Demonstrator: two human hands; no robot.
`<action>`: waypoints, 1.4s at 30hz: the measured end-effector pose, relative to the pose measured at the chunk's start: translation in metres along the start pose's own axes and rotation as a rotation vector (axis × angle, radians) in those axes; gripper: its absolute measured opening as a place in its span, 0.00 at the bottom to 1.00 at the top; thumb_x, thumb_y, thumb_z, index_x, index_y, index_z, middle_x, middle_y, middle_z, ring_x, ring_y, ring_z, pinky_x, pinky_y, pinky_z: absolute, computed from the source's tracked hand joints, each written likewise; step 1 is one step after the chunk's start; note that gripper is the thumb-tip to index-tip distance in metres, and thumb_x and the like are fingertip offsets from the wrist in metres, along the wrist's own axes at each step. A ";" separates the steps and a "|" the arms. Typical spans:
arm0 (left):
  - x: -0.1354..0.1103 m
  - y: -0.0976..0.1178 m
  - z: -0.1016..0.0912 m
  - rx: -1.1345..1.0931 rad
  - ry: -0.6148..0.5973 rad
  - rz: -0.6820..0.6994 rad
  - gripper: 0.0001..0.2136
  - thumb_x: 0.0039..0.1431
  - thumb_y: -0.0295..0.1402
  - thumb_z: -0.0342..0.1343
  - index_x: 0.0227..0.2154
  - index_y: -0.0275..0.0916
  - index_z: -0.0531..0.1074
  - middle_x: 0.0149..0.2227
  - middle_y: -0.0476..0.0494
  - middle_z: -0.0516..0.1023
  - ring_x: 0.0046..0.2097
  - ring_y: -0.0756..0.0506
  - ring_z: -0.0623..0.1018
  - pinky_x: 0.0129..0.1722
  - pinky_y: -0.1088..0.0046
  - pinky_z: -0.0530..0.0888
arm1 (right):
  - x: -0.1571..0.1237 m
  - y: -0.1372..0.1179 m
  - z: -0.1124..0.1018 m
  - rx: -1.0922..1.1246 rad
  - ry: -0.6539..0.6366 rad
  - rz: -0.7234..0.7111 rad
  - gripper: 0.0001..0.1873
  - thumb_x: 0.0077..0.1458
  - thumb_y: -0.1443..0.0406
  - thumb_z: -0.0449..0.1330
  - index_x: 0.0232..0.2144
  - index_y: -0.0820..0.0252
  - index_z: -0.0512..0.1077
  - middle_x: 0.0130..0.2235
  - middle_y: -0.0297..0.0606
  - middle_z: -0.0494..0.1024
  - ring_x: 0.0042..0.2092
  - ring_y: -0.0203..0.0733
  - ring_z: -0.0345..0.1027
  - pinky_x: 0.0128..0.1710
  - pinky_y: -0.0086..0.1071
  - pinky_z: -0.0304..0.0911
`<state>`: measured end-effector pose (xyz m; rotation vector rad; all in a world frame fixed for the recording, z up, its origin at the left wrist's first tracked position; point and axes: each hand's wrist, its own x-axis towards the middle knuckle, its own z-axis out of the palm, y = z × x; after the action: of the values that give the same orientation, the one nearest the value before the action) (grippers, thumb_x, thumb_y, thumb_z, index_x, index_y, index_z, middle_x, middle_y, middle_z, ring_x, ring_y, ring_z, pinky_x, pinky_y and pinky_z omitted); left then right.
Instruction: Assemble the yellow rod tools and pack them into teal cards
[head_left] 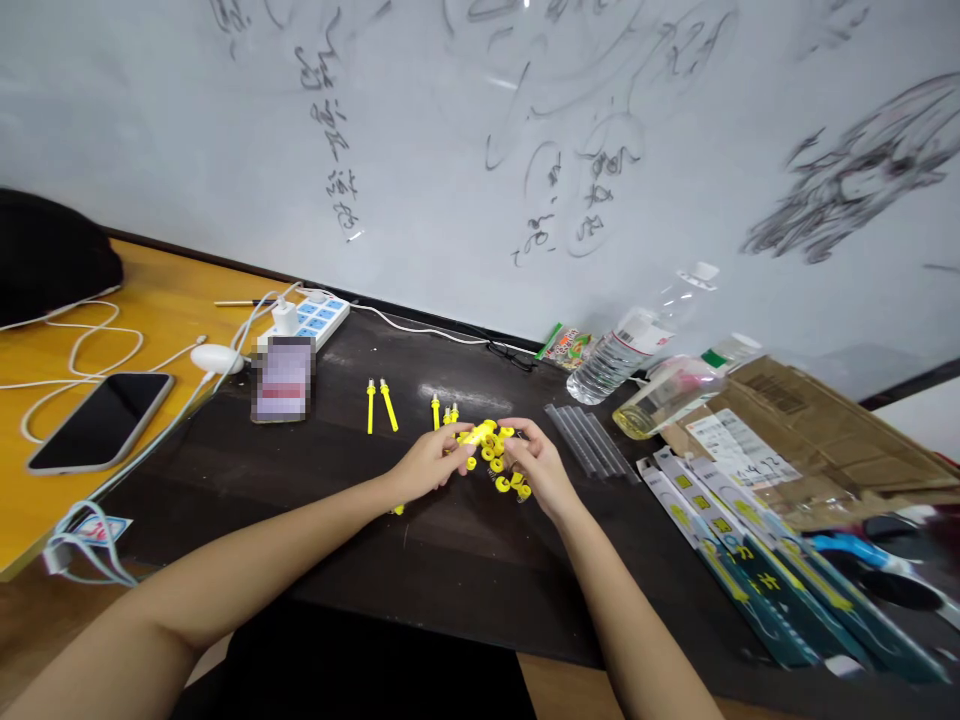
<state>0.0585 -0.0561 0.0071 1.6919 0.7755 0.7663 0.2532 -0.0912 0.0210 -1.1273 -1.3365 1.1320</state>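
Both hands meet over a small heap of yellow plastic rings on the dark table. My left hand pinches a yellow pin-like piece at its fingertips. My right hand has its fingers curled at the heap, touching the rings; what it holds is too small to name. Two loose yellow pins lie to the left, and a few more stand just behind the heap.
Clear plastic tubes lie right of the hands. Further right are plastic bottles, a cardboard box and packaged strips. At the left sit a phone, white cables, a power strip and a small blurred card.
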 end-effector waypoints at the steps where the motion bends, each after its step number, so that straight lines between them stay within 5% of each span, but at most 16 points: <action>1: 0.002 -0.003 0.001 -0.037 0.018 -0.041 0.23 0.59 0.44 0.49 0.52 0.34 0.62 0.25 0.51 0.70 0.18 0.56 0.63 0.16 0.80 0.61 | 0.000 -0.001 0.000 0.039 0.015 -0.008 0.17 0.52 0.57 0.60 0.42 0.57 0.67 0.18 0.23 0.58 0.19 0.30 0.51 0.21 0.26 0.54; 7: 0.005 -0.009 0.007 -0.153 -0.012 -0.108 0.18 0.51 0.43 0.58 0.39 0.36 0.63 0.25 0.55 0.65 0.16 0.58 0.60 0.13 0.82 0.57 | 0.001 0.004 0.007 0.229 0.039 -0.029 0.12 0.51 0.58 0.62 0.36 0.56 0.67 0.19 0.24 0.61 0.20 0.31 0.53 0.26 0.30 0.60; 16: -0.008 0.013 0.005 0.040 -0.106 0.082 0.12 0.61 0.42 0.46 0.30 0.36 0.63 0.23 0.53 0.65 0.23 0.55 0.64 0.24 0.78 0.62 | -0.002 0.007 0.012 0.096 -0.140 0.100 0.18 0.49 0.54 0.62 0.37 0.60 0.70 0.19 0.25 0.58 0.19 0.27 0.41 0.17 0.25 0.40; 25: -0.009 0.010 0.009 -0.071 -0.171 -0.007 0.16 0.61 0.44 0.45 0.41 0.36 0.64 0.23 0.56 0.60 0.20 0.56 0.60 0.19 0.79 0.59 | -0.002 0.010 0.015 0.057 -0.143 0.071 0.17 0.51 0.53 0.60 0.37 0.59 0.70 0.21 0.27 0.60 0.19 0.27 0.42 0.17 0.26 0.39; 30: -0.010 0.011 0.009 -0.052 -0.141 0.005 0.17 0.61 0.43 0.45 0.44 0.35 0.64 0.23 0.55 0.61 0.21 0.55 0.61 0.20 0.79 0.60 | -0.003 0.010 0.015 0.060 -0.131 0.074 0.17 0.49 0.53 0.61 0.35 0.59 0.70 0.20 0.25 0.57 0.19 0.28 0.42 0.16 0.25 0.40; 35: -0.007 0.008 0.008 -0.014 -0.015 0.064 0.12 0.58 0.41 0.51 0.36 0.36 0.66 0.26 0.52 0.67 0.28 0.53 0.67 0.28 0.77 0.64 | -0.003 0.006 0.016 0.174 -0.081 0.085 0.16 0.49 0.56 0.62 0.38 0.56 0.67 0.20 0.23 0.53 0.19 0.27 0.40 0.16 0.23 0.42; 38: -0.002 0.004 0.008 -0.055 0.022 0.076 0.12 0.51 0.37 0.59 0.33 0.36 0.66 0.32 0.49 0.71 0.34 0.50 0.71 0.35 0.75 0.67 | -0.003 0.003 0.019 0.258 -0.019 0.028 0.12 0.49 0.58 0.62 0.35 0.54 0.65 0.21 0.24 0.56 0.20 0.28 0.46 0.19 0.25 0.52; 42: 0.002 0.002 0.008 -0.184 0.034 0.007 0.10 0.51 0.33 0.57 0.35 0.36 0.65 0.30 0.49 0.72 0.32 0.50 0.73 0.34 0.73 0.69 | -0.002 0.004 0.023 0.309 0.002 0.016 0.13 0.47 0.58 0.64 0.30 0.54 0.63 0.25 0.28 0.63 0.24 0.33 0.57 0.28 0.30 0.61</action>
<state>0.0662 -0.0592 0.0078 1.5212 0.7010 0.8477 0.2303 -0.0943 0.0154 -0.9131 -1.1061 1.2982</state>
